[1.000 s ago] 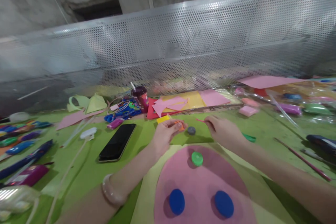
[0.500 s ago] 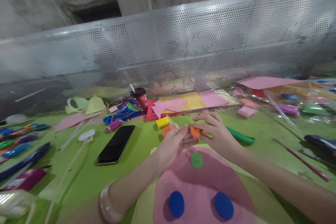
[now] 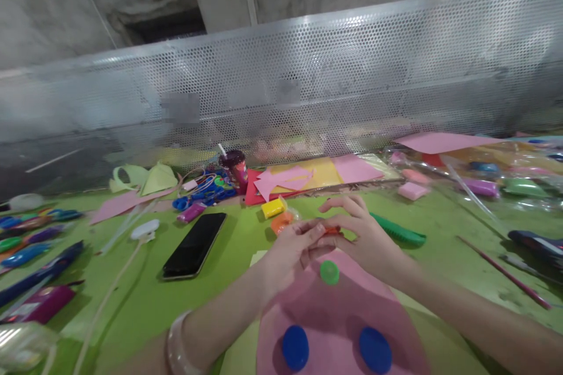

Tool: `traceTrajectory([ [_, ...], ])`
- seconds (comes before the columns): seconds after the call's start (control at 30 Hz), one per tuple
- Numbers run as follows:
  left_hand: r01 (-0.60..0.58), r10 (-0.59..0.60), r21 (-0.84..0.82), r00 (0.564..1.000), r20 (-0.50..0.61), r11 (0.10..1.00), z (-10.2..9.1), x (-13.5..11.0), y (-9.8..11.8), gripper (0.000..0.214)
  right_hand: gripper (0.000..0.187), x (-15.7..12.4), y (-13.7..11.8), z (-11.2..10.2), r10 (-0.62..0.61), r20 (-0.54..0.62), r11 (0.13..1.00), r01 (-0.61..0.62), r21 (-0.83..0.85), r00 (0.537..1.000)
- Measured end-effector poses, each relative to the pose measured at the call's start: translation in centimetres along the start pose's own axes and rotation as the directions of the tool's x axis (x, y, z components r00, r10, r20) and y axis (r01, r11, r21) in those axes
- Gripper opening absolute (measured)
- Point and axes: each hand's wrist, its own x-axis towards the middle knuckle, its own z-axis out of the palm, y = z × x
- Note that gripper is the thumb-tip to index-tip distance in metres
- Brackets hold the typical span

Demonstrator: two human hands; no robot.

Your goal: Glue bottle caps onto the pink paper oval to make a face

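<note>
Between the fingertips of both my hands is a small piece of orange clay point(image 3: 331, 231), partly hidden by the fingers. My left hand point(image 3: 294, 252) pinches it from the left, a pale bangle at the wrist. From the right, my right hand point(image 3: 361, 238) holds it with bent fingers. Below them lies a pink paper shape point(image 3: 334, 310) on a pale yellow sheet point(image 3: 240, 343). On the pink paper sit a green disc point(image 3: 329, 272) and two blue discs point(image 3: 295, 348) point(image 3: 375, 350). Beyond my left hand lie a yellow clay block point(image 3: 273, 207) and more orange clay point(image 3: 281, 222).
A black phone point(image 3: 194, 246) and a white cable point(image 3: 105, 299) lie on the left. A lidded cup with a straw point(image 3: 235, 169) stands at the back by the perforated metal screen point(image 3: 334, 82). Right are a green curved piece point(image 3: 398, 230), a pencil-like stick point(image 3: 504, 271) and bagged clay point(image 3: 479, 187).
The orange clay now shows less between my fingers, and it looks flatter. My hands have shifted slightly and the camera view has tilted up a little.
</note>
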Motion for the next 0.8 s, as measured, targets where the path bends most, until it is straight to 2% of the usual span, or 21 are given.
traceTrajectory([
  [0.13,0.054,-0.054,-0.052,0.999,0.000,0.997,0.2,-0.2,-0.2,0.016,0.017,0.0,-0.2,0.0,0.055,-0.087,0.994,-0.046,0.100,0.995],
  [0.27,0.126,-0.130,-0.099,0.991,-0.035,0.987,1.3,-0.3,1.1,0.024,0.022,0.0,-1.1,0.2,0.102,-0.093,0.988,-0.090,0.129,0.990],
  [0.4,0.114,-0.129,-0.246,0.990,-0.047,0.963,3.4,-0.3,2.5,0.048,0.026,0.5,-2.3,1.1,-0.020,-0.129,1.000,0.022,0.015,0.991],
  [0.47,0.110,-0.144,-0.296,0.985,-0.095,0.949,4.4,-0.1,2.9,0.049,0.033,0.9,-2.4,1.7,-0.051,-0.175,0.997,0.040,-0.063,0.983],
  [0.57,0.036,-0.082,-0.291,0.986,-0.145,0.956,4.9,0.8,3.1,0.037,0.065,1.5,-2.0,1.8,-0.007,-0.188,0.990,-0.020,-0.139,0.982],
  [0.67,-0.032,0.006,-0.200,0.992,-0.128,0.979,4.4,2.1,3.3,0.023,0.087,2.5,-1.3,0.7,0.071,-0.103,0.985,-0.086,-0.149,0.992],
  [0.73,-0.109,0.085,-0.144,0.982,-0.168,0.984,4.2,2.6,3.2,0.014,0.087,3.5,-1.0,-0.2,0.144,-0.019,0.988,-0.145,-0.046,0.989],
  [0.8,-0.185,0.157,-0.120,0.964,-0.216,0.975,4.5,2.7,2.8,0.009,0.072,4.7,-1.0,-0.6,0.242,0.013,0.962,-0.242,0.129,0.970],
])
